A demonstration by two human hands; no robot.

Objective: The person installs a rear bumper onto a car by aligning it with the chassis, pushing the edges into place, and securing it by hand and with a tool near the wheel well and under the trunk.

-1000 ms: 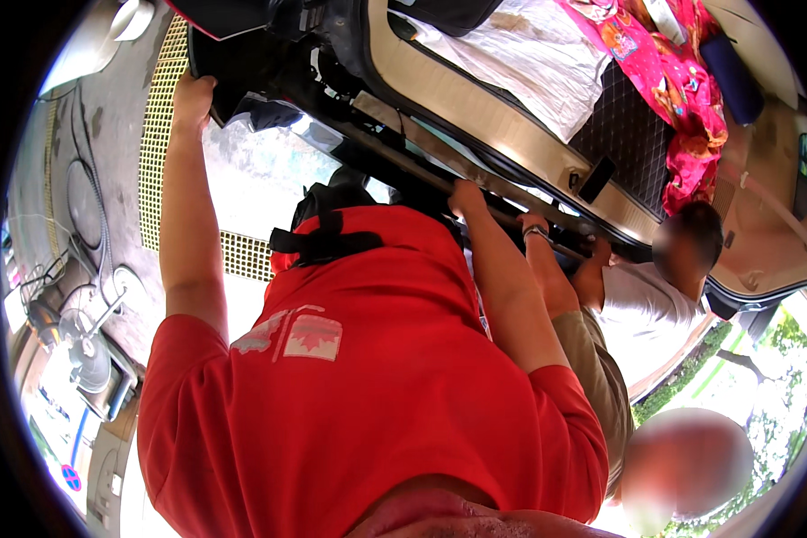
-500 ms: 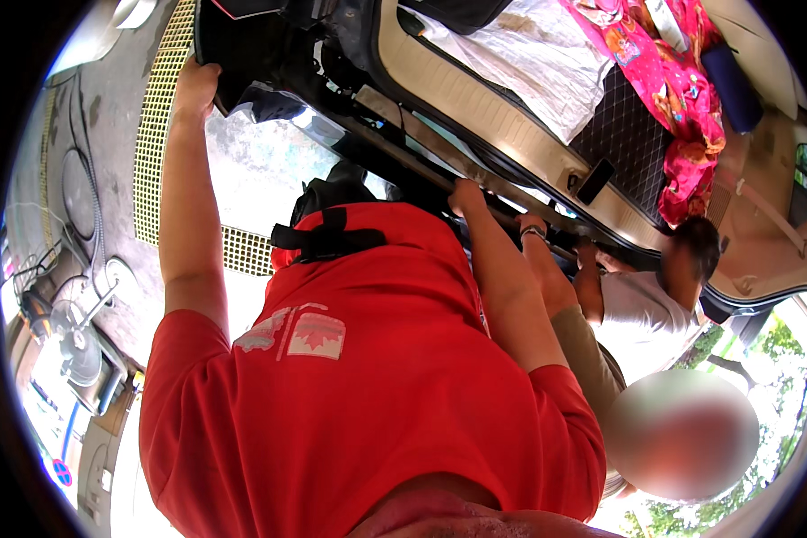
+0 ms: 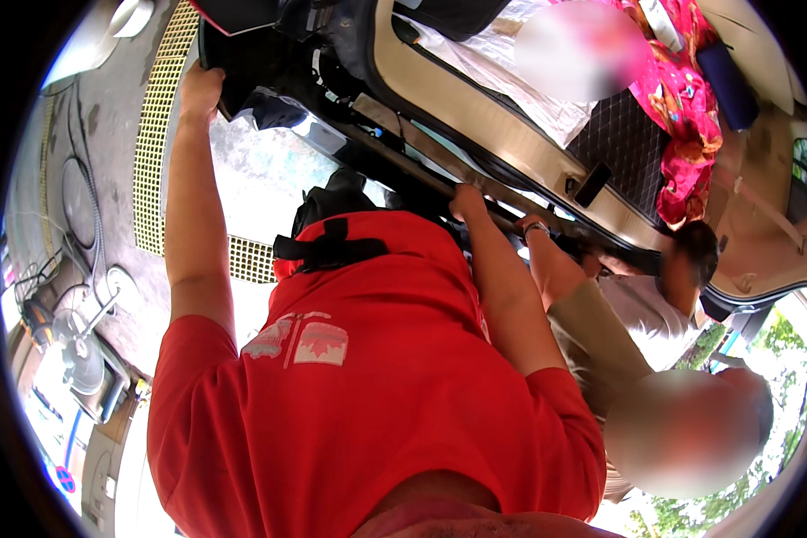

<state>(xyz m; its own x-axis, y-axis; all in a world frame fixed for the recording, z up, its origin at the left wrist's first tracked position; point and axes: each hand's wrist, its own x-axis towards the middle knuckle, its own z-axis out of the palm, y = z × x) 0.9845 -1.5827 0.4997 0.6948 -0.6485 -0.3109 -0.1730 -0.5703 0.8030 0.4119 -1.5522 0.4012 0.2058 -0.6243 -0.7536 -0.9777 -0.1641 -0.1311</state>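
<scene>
black, angular panel; left fingers grip its edge

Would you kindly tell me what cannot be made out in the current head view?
In the head view:
Left hand: fingertips apparently hidden behind the smooth black panel.
Right hand: fingertips hidden by the hand itself.
Crumpled white sheet: partly masked by blur, cut off by the top edge.
</scene>
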